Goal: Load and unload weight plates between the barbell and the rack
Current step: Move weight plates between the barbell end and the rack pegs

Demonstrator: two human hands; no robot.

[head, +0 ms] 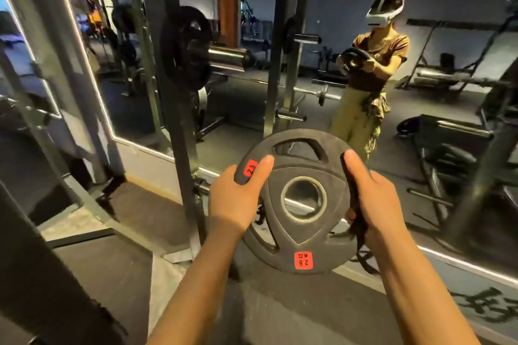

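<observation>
A small black rubber-coated round weight plate (300, 202) w/ a steel-ringed centre hole, three grip cut-outs and red 2.5 kg stickers sits in mid-air between both hands, face toward the camera, tilted a bit. Left hand (238, 199) grips its left rim, thumb laid flat across the face beside one red sticker, other fingers curled behind, out of sight. Right hand (375, 199) grips the right rim, thumb up along the edge; it also pinches a dark strap-like thing (360, 230) vs. the plate, exact item can't be told. Beyond the fingertips, up and left, the chrome barbell sleeve (227, 56) carries a large black plate (186, 47). Grey steel rack uprights (179, 131) stand just left of the left fingers. Wall mirror (420, 36) behind reflects the person.
</observation>
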